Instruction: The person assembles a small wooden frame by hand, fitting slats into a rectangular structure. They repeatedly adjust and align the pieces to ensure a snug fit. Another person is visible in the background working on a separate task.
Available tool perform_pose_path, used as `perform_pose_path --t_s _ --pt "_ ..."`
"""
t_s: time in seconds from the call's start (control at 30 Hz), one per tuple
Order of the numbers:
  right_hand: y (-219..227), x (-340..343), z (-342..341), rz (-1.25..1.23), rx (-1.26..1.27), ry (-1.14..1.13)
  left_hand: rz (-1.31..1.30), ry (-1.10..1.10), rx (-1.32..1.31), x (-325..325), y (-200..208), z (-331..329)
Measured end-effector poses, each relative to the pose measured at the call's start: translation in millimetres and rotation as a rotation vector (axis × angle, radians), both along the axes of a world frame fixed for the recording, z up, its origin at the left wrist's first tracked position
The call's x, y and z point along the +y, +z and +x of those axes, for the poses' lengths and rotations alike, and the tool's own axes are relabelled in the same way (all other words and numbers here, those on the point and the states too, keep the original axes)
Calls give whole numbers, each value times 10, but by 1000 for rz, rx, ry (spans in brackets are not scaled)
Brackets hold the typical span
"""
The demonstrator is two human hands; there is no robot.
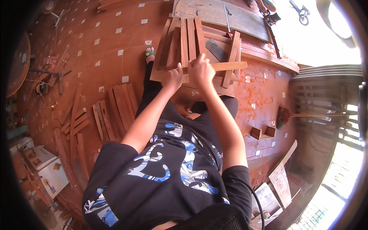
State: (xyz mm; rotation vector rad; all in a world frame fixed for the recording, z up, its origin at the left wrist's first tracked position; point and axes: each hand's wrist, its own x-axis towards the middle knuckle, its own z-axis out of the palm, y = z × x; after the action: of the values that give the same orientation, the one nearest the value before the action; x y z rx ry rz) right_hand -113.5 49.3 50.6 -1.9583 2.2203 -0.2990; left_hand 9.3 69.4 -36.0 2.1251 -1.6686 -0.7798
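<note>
My left hand [173, 78] is closed at the left part of a wooden strip [230, 66] that lies crosswise, its thumb pointing up. Close beside it, my right hand [201, 71] wraps around the same strip, whose right end sticks out past a slanted wooden piece [231, 57]. Beyond both hands, several reddish wooden slats [184, 38] lie side by side, pointing away from me, on a low work surface. A flat grey metal blade [216, 50] rests between the slats and the slanted piece. My fingers hide part of the strip.
More cut wood [122, 103] lies on the tiled floor to the left. A long board [214, 14] and a thin metal rod [226, 17] are beyond the work surface. To the right are a broom [284, 116] and a small wooden bracket [263, 133]. A white cabinet [53, 180] stands lower left.
</note>
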Motion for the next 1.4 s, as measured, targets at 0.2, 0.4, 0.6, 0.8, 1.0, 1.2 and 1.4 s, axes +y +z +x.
perform_pose_path --t_s 0.2,0.4,0.6,0.8,1.0,1.2,1.4 --pt "155 -573 -1192 81 112 -294 34 21 -3 -85 153 -45" --pt "-59 -550 -1091 -78 331 -258 -4 100 -4 -88 59 -145" --pt "-161 -198 6 -217 199 -135 -73 94 -9 -59 157 -174" --pt "-12 -75 177 -165 -99 -58 -16 1 103 -81 92 -92" --pt "-44 -246 -536 -145 119 -117 -74 51 27 -80 31 -88" --pt "39 -591 -1622 -8 53 -444 -12 35 67 -66 146 -105" --pt "-297 -514 -1369 -322 595 -212 -17 97 112 -106 87 -190"
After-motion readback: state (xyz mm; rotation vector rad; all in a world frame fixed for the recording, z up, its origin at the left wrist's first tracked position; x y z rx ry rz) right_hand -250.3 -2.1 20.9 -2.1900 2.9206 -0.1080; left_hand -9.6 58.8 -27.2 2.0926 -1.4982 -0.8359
